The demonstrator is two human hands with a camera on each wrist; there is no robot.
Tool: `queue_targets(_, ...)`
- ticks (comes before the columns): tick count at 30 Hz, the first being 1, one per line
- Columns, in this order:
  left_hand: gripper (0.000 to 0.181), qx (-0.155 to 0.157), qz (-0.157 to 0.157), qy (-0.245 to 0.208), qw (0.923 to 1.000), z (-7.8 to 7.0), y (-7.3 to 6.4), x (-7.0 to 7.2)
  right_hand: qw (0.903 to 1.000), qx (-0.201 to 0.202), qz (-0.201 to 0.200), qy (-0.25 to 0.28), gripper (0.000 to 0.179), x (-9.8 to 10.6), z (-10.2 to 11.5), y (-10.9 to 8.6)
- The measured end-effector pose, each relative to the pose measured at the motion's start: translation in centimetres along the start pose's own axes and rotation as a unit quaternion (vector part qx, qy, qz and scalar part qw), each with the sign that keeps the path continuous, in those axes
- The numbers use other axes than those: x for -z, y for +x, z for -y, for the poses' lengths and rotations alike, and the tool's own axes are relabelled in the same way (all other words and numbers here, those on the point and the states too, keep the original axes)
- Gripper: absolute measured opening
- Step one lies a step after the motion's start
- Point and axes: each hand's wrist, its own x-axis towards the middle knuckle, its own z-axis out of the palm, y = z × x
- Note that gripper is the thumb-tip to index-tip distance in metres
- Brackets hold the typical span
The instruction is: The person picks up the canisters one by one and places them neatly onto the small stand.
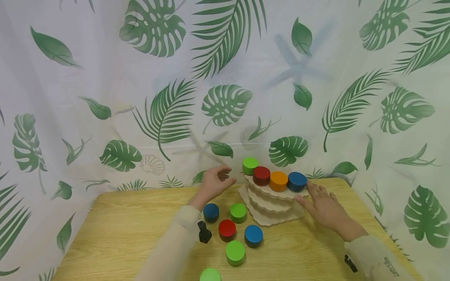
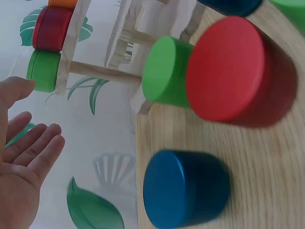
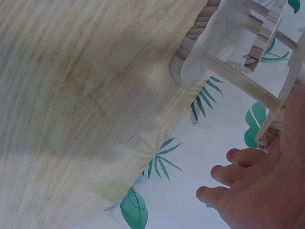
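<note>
A wooden rack point(image 1: 270, 214) with stacked, scalloped tiers stands near the back of the table. Along its top tier sit a green round tin point(image 1: 250, 166), a red tin point(image 1: 261, 176), an orange tin point(image 1: 278, 181) and a blue tin point(image 1: 297, 182). My left hand point(image 1: 215, 182) is just left of the green tin, fingers loosely bent and holding nothing. In the left wrist view its thumb point(image 2: 18, 89) points at that tin's side. My right hand point(image 1: 325, 207) rests at the top tier's right end beside the blue tin, its fingers point(image 3: 228, 174) extended.
In front of the rack stand loose tins: a blue one point(image 1: 211, 212), a green one point(image 1: 238, 212), a red one point(image 1: 227, 230), another blue one point(image 1: 253, 236) and more green ones point(image 1: 234, 253) nearer the front. A leaf-print curtain point(image 1: 225, 78) hangs behind the wooden table point(image 1: 123, 234).
</note>
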Motion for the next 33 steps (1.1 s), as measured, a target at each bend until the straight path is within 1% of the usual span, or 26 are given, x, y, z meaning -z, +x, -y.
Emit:
queue_targets(5, 0.038, -0.008, 0.004, 0.007, 0.9999, 0.2, -1.4, 0.9, 1.0, -0.001, 0.002, 0.003, 0.089, 0.0, 0.2, -0.1)
queue_targets(8, 0.038, -0.009, 0.009, -0.001, 0.9999, 0.6, -2.3, 1.5, 1.0, -0.003, 0.004, 0.004, 0.089, 0.0, 0.2, -0.1)
queue_targets(10, 0.04, -0.005, 0.01, -0.01, 0.9999, 1.0, -2.9, 1.9, 1.0, -0.003, 0.004, 0.004, 0.09, 0.0, 0.2, -0.1)
queue_targets(13, 0.045, 0.009, 0.01, -0.015, 0.9998, 1.6, -3.9, 2.6, 1.0, 0.001, 0.001, 0.004, 0.089, 0.0, 0.2, 0.0)
queue_targets(17, 0.05, 0.025, 0.008, -0.008, 0.9996, 2.3, -5.2, 3.4, 1.0, 0.004, -0.002, 0.002, 0.089, 0.1, 0.2, 0.2)
queue_targets(19, 0.052, 0.027, 0.005, -0.005, 0.9996, 2.6, -5.9, 3.7, 1.0, 0.005, -0.002, 0.001, 0.089, 0.1, 0.2, 0.2)
queue_targets(24, 0.055, 0.028, -0.013, 0.0, 0.9995, 3.7, -7.5, 3.9, 1.0, 0.005, -0.003, 0.0, 0.089, 0.2, 0.2, 0.2)
queue_targets(30, 0.059, 0.064, -0.018, -0.009, 0.9978, 5.2, -9.5, 3.8, 1.0, 0.005, -0.003, 0.002, 0.089, 0.0, 0.1, 0.1)
queue_targets(33, 0.06, 0.071, -0.019, -0.018, 0.9971, 5.8, -10.2, 3.8, 1.0, 0.003, -0.003, 0.002, 0.089, 0.0, 0.1, 0.1)
